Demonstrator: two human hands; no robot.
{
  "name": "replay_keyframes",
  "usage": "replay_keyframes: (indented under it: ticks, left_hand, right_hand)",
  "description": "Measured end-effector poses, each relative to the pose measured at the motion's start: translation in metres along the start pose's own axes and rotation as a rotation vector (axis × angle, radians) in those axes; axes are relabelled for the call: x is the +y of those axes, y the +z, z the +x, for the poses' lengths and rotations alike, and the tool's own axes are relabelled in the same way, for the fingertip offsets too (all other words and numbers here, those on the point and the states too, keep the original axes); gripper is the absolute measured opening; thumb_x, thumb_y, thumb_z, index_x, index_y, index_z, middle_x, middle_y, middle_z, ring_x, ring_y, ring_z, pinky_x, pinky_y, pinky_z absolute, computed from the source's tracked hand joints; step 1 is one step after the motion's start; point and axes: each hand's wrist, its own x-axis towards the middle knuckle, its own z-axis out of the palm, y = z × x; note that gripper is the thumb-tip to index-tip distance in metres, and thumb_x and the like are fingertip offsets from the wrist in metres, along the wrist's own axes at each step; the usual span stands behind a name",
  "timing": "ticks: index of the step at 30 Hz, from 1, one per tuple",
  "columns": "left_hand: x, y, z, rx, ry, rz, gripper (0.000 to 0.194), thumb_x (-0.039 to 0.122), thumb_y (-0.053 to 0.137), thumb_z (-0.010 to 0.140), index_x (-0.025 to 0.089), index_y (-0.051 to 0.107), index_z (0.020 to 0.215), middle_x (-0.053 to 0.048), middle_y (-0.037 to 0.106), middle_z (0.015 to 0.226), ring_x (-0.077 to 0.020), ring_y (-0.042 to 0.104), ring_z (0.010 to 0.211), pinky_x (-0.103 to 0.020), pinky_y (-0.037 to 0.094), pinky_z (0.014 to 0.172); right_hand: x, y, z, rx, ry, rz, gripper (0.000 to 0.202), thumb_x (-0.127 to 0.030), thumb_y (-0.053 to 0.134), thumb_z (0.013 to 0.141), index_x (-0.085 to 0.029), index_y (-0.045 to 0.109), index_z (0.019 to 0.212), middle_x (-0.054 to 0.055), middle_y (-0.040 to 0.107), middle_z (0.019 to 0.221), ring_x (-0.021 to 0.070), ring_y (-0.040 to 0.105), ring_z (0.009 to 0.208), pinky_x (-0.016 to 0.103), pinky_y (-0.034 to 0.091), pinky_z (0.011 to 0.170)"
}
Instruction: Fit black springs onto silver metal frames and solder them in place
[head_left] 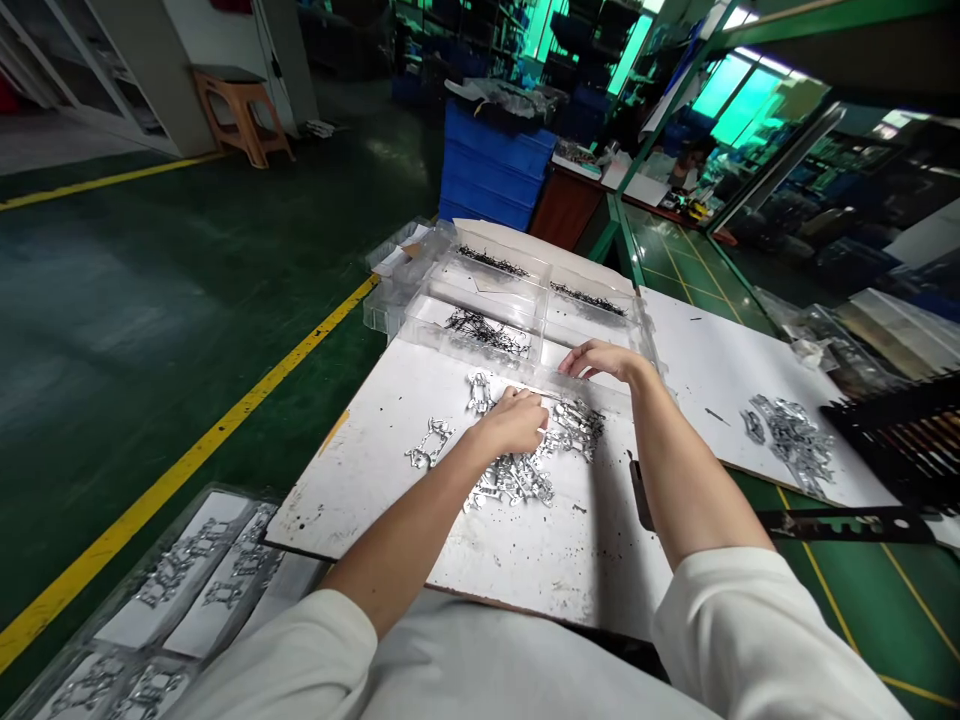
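My left hand (516,422) is closed over a heap of small silvery metal brackets (521,480) on the white board. Its fingers are curled, and whatever they grip is hidden. Slightly farther off, my right hand (596,360) reaches over the front wall of a clear plastic tray (544,325), fingers bent down and a little apart, with nothing visible in them. Thin black pieces (487,330) lie in the tray's front left compartment. More black pieces (589,298) fill part of the back right one. A single bracket (430,443) lies left of the heap.
The white board (360,480) ends close to my body. Lower left, a compartment tray (135,640) holds more brackets. Another metal pile (795,440) rests on a board at right, near a black rack (900,440). Blue crates (491,165) stand behind; an orange stool (244,115) is far left.
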Motion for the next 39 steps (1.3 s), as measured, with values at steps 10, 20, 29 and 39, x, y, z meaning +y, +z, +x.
replay_keyframes:
  ticks: [10,20,29,39]
  left_hand:
    - [-0.010,-0.011,-0.004,-0.031,-0.107,-0.147,0.016,0.010,0.060,0.066,0.021,0.064,0.076,-0.006,0.067,0.094,-0.0281,0.056,0.103,-0.045,0.036,0.102]
    - [0.006,-0.010,-0.004,0.142,-0.085,-0.102,0.031,0.030,0.056,0.087,0.019,0.067,0.113,-0.010,0.064,0.124,-0.0293,0.051,0.118,-0.048,0.029,0.110]
    - [0.040,0.032,0.004,0.083,0.186,0.147,0.022,0.018,0.055,0.089,0.019,0.067,0.107,-0.012,0.062,0.114,-0.0274,0.053,0.113,-0.044,0.035,0.099]
    - [0.040,0.031,0.006,-0.031,0.159,0.117,0.020,0.038,0.064,0.088,0.018,0.063,0.082,-0.008,0.059,0.102,-0.0258,0.051,0.106,-0.043,0.034,0.096]
  right_hand:
    - [0.005,0.002,-0.010,0.187,-0.015,-0.044,0.013,-0.013,0.077,0.054,-0.016,0.071,0.065,0.001,0.062,0.062,0.0158,0.054,0.064,0.029,0.047,0.063]
    - [0.007,0.020,-0.038,0.412,-0.199,0.061,0.014,-0.025,0.070,0.070,-0.018,0.062,0.078,0.002,0.065,0.079,0.0155,0.056,0.074,0.029,0.044,0.072]
    - [0.034,0.095,-0.090,0.881,-0.494,0.649,0.028,-0.042,0.070,0.078,-0.021,0.056,0.088,0.000,0.063,0.073,0.0161,0.063,0.068,0.033,0.053,0.071]
    - [0.055,0.131,-0.083,1.222,-0.366,0.891,0.035,-0.050,0.066,0.083,-0.019,0.056,0.097,0.008,0.074,0.089,0.0243,0.073,0.095,0.040,0.057,0.091]
